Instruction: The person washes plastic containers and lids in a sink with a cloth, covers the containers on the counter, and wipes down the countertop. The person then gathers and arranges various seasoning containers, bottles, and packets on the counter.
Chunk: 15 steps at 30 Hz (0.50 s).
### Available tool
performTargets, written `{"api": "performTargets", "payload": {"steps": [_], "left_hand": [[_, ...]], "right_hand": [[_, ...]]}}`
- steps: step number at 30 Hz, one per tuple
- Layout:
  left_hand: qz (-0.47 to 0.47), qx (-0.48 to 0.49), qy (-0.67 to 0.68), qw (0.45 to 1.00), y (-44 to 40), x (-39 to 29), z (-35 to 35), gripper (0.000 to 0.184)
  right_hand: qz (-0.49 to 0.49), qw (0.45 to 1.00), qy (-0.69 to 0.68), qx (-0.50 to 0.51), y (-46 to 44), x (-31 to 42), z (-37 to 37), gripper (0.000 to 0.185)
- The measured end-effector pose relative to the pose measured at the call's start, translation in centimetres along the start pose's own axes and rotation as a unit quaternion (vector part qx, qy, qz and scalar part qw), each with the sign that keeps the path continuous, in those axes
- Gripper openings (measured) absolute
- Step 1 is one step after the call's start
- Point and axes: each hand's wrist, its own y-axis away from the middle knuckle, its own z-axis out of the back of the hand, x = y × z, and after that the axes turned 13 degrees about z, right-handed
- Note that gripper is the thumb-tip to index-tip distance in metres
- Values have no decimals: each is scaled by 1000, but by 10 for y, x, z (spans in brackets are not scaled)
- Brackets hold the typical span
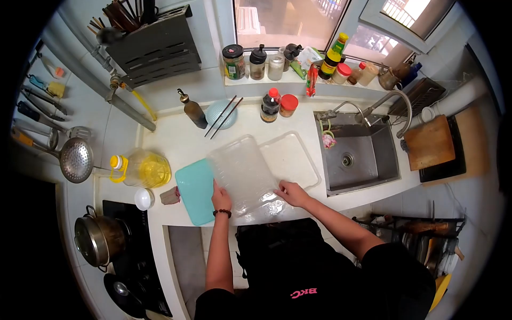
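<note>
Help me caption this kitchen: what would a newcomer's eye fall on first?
Probably the turquoise board on the counter, left of the translucent plastic sheet between the left hand and right hand. Next, the jug of yellow liquid toward the counter's left end.

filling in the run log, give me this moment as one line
left hand: at left edge of clear plastic | right hand: gripping its right edge | teal board: beside plastic, on counter

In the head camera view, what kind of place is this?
It looks like a home kitchen: a steel sink is set in the counter, and a lidded pot stands at the left.
</note>
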Motion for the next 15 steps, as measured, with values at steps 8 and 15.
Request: {"api": "performTargets", "payload": {"steps": [8,15], "left_hand": [[-175,-196,-19,965,49,-26,11,48],[-196,28,67,978,146,-84,-39,18]], "right_hand": [[-108,950,202,-214,9,-84,41,50],[-189,955,217,-76,22,-155,75,21]]}}
